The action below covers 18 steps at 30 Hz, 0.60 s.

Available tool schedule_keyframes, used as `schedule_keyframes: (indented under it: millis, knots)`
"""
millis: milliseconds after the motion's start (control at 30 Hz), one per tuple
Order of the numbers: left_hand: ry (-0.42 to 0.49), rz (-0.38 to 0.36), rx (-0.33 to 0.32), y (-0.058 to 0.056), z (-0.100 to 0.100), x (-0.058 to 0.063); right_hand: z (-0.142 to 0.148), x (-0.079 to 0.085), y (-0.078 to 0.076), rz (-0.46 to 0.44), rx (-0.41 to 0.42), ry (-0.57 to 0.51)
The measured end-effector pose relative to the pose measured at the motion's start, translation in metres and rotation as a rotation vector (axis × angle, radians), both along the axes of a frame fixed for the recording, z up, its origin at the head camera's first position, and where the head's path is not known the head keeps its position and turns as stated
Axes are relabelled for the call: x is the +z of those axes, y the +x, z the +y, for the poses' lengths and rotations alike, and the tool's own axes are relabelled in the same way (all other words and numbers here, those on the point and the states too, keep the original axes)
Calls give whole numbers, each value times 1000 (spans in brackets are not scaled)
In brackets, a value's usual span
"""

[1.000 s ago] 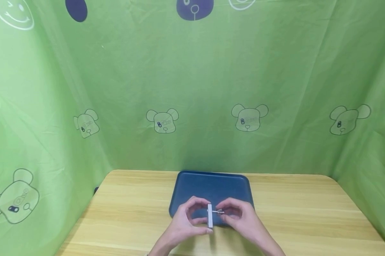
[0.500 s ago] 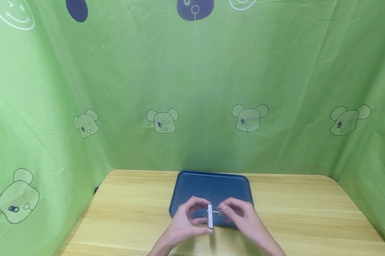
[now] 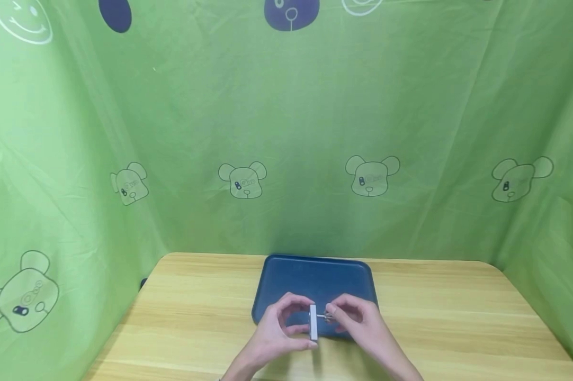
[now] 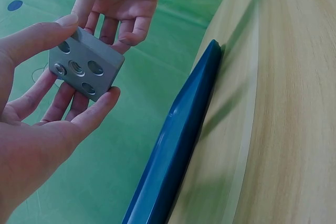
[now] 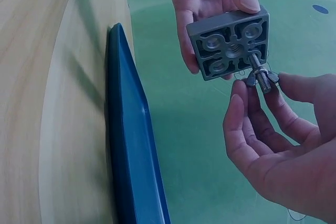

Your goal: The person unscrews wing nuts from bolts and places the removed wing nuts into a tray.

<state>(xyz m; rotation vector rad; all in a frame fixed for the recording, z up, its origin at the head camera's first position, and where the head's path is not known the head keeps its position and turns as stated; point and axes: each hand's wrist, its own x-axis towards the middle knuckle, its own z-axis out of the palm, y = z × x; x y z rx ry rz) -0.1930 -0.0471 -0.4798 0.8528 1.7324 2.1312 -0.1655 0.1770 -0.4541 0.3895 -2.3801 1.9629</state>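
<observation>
My left hand (image 3: 279, 329) holds a grey square block (image 4: 84, 57) on edge by its rim, thumb on one side and fingers on the other. Round holes go through the block; a bolt head (image 4: 60, 68) sits in one corner hole. From the block's ribbed back, the threaded bolt (image 5: 265, 85) sticks out towards my right hand (image 3: 363, 321). A wing nut (image 5: 261, 72) is on the bolt, partway along the thread and apart from the block. My right thumb and fingers pinch its wings. Both hands are raised over the near edge of a blue tray (image 3: 315, 272).
The tray has a raised rim and lies on a light wooden table (image 3: 458, 317). Green cloth (image 3: 305, 217) with printed bear heads hangs behind the table and on both sides.
My right thumb has come up and over to the wing nut, and the fingers have shifted around it. The left hand and block stay almost in place.
</observation>
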Motion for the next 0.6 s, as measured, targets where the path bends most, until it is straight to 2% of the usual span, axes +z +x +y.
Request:
schedule_keyframes:
  millis: [167,400,600]
  knots:
    - [6,4,-5,0,0,0,1,-1,1,8,21,-11]
    - [10,18,-4,0,-1,-2,1,-1,1,64,45,18]
    - [19,9,-9,1,0,-2,2,0,1,99,76,-2]
